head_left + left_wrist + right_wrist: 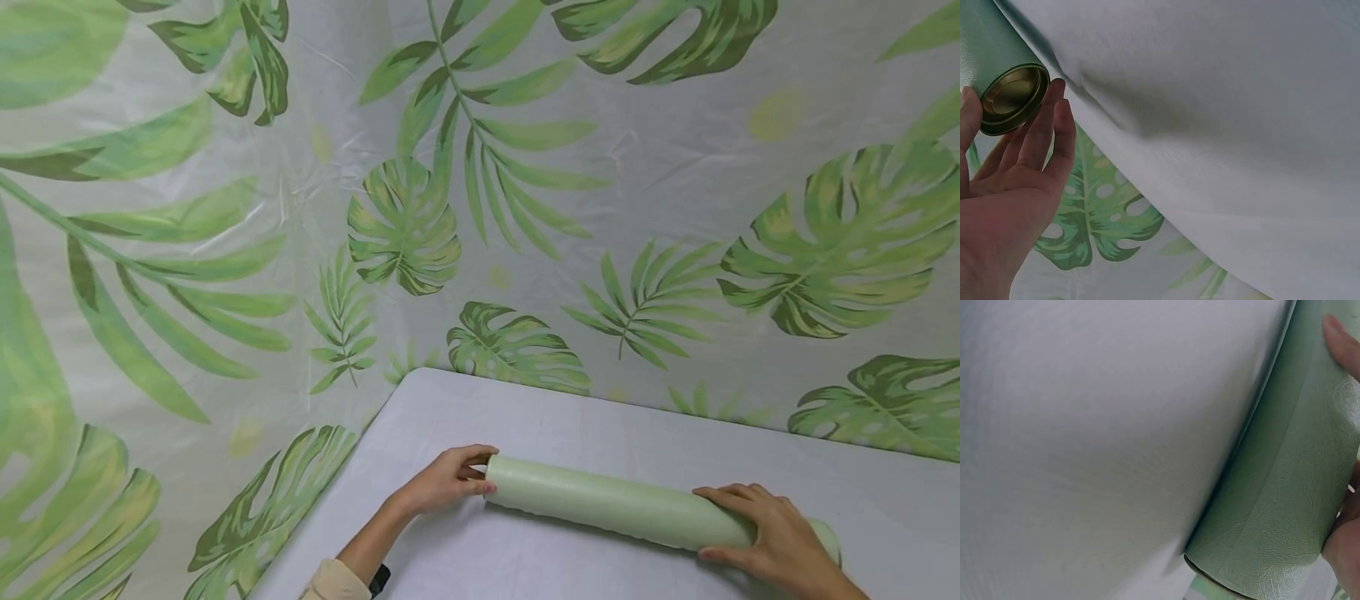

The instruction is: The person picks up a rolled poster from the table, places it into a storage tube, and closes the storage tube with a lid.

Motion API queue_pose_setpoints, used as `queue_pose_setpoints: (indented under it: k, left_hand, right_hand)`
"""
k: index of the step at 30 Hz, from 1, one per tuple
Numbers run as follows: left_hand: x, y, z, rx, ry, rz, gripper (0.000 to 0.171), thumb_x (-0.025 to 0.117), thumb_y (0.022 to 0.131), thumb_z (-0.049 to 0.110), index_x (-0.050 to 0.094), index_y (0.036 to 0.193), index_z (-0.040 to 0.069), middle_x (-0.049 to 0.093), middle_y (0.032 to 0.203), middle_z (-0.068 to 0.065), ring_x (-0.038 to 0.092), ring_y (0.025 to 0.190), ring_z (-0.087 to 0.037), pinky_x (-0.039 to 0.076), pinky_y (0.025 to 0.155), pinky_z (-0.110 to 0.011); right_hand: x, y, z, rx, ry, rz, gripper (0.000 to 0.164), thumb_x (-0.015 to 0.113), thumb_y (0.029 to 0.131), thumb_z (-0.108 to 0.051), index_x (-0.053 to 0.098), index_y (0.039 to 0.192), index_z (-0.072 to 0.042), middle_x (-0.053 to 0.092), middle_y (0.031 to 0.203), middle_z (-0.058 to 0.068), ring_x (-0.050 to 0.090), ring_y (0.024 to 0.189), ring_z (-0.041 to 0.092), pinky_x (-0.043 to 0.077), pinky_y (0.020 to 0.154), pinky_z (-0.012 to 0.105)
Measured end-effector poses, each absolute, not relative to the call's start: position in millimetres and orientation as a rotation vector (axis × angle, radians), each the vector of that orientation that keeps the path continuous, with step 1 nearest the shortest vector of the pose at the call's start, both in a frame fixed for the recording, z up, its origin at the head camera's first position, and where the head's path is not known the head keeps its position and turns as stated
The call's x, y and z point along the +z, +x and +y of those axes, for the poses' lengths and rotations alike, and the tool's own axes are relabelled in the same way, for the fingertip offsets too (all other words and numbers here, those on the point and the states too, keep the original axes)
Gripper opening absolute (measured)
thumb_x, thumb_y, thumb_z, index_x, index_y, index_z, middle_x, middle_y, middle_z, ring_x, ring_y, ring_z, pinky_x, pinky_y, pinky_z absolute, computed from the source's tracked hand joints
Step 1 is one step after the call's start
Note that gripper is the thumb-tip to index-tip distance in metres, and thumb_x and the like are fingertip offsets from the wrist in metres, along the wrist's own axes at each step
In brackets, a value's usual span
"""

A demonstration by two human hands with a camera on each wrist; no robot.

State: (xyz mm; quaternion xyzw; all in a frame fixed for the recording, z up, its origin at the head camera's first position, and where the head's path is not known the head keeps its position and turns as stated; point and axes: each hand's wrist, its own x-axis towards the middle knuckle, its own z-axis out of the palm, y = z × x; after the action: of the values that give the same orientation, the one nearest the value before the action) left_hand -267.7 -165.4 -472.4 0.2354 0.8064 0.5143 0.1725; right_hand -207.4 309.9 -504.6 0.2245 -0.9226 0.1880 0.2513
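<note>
The green roll (622,504) lies on its side near the table's (600,425) front edge — left hand (442,482) fingers straight at its left end, right hand (772,533) curled over its right end.

A roll (622,505) lies on its side on the table (600,433); the left hand (442,482) is at its left end, the right hand (772,533) on its right end; a curtain (525,167) hangs behind.

pale green textured roll (615,504) lies on its side across the white table.
</note>
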Motion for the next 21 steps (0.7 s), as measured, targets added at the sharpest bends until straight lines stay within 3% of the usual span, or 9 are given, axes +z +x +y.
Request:
queue_pose_setpoints:
  k: [13, 21]
  left_hand:
    - [-475.2, -264.7, -168.3, 1.323, 0.763, 2.436, 0.06, 0.072, 0.098, 0.016, 0.05, 0.15, -0.001, 0.062, 0.143, -0.018, 0.065, 0.126, -0.035, 0.056, 0.1, -0.04]
    - [-476.6, -264.9, -167.6, 1.319, 0.772, 2.443, 0.059, 0.072, 0.098, 0.016, 0.05, 0.15, -0.001, 0.062, 0.142, -0.018, 0.065, 0.126, -0.035, 0.056, 0.099, -0.037]
  right_hand:
    - [-506.1, -206.9, 307.5, 0.487, 0.616, -2.522, 0.077, 0.097, 0.055, -0.055, 0.075, 0.123, -0.026, 0.072, 0.107, -0.007, 0.063, 0.096, 0.006, 0.042, 0.071, 0.033]
    - [-505.2, -206.3, 307.5, 0.484, 0.587, -2.596, 0.075, 0.095, 0.06, -0.055, 0.073, 0.125, -0.026, 0.071, 0.109, -0.005, 0.063, 0.096, 0.01, 0.044, 0.073, 0.037]
